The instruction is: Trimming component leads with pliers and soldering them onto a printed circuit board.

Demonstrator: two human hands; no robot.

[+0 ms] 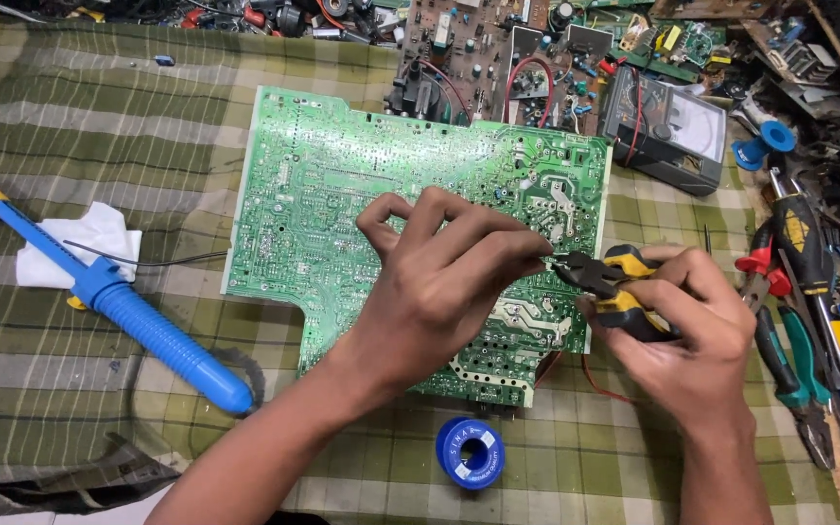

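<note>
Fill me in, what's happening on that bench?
A person works on a green circuit board lying solder side up on a checked cloth. The left hand pinches something small at the board; the right hand holds yellow-handled cutters with the tips at that spot. A blue desoldering pump and solder spool lie nearby.

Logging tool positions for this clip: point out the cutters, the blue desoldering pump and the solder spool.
cutters (624, 290), head view, on the yellow-and-black handle held in the right hand
blue desoldering pump (162, 335), head view, on its ribbed blue barrel
solder spool (471, 454), head view, on the blue flange facing up
</note>
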